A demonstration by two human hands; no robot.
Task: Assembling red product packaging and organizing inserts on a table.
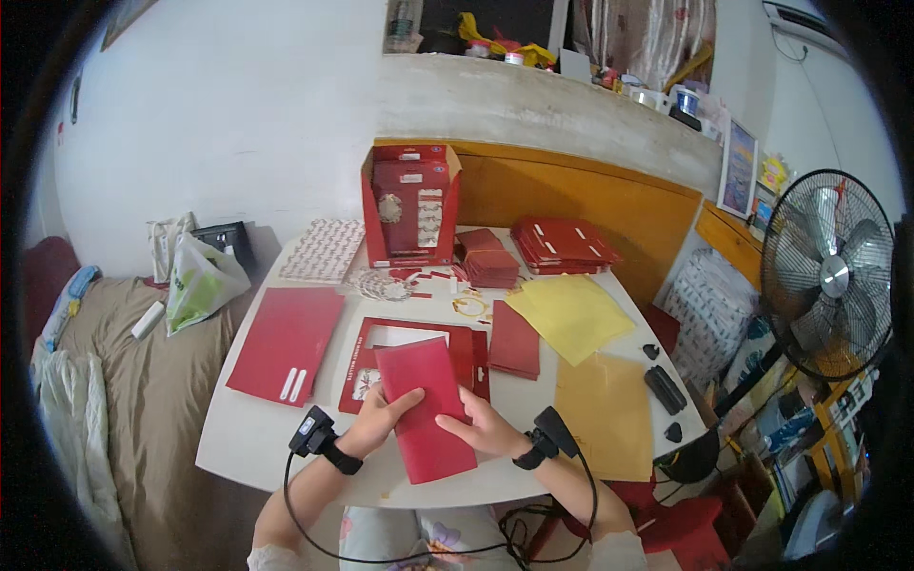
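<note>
A long red envelope (430,376), slightly tilted, is held above the near part of the white table (252,443). My left hand (381,419) grips its left edge, thumb lying across the front. On its right side my right hand (484,426) is closed with the thumb on the front face; the fingers behind are hidden. Partly covered by the envelope lies a flat red package (352,385) with a pale window. To its left rests a larger red sheet or folder (290,328); to its right, a stack of dark red envelopes (514,341).
Yellow sheets (576,314) and tan sheets (609,414) cover the table's right side, beside a black case (665,390). At the back stand a red display box (414,214) and red stacks (562,243). A patterned sheet (324,249) lies back left. A fan (833,276) stands right.
</note>
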